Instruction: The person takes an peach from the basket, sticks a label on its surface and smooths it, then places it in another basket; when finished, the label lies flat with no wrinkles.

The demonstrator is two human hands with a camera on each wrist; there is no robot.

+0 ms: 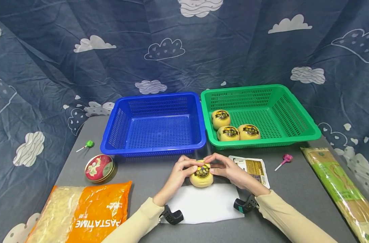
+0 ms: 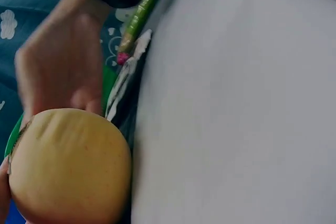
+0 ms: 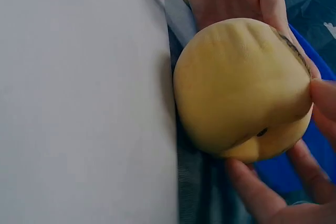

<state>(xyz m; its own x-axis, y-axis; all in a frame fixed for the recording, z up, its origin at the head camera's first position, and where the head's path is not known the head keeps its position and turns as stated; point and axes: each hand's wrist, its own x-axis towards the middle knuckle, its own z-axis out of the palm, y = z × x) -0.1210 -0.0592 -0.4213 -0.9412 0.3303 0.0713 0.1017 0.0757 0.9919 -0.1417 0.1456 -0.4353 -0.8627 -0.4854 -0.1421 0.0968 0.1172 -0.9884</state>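
Observation:
A yellow apple (image 1: 201,180) with a black printed label is held between both hands at the back edge of a white sheet (image 1: 205,206). My left hand (image 1: 182,171) grips its left side, the thumb at the label. From the other side my right hand (image 1: 228,170) grips it, its thumb also at the label. The right wrist view shows the apple (image 3: 241,87) with its dimpled end, fingertips around it. In the left wrist view the apple's (image 2: 71,166) smooth side faces the camera, and the label is mostly hidden.
A blue basket (image 1: 152,151) and a green basket (image 1: 263,140) stand behind; three labelled apples lie in the green one. Around are a red round tin (image 1: 98,167), orange pasta bag (image 1: 101,209), green lollipop (image 1: 89,144), pink lollipop (image 1: 287,157), flat packet (image 1: 254,168) and noodle pack (image 1: 339,182).

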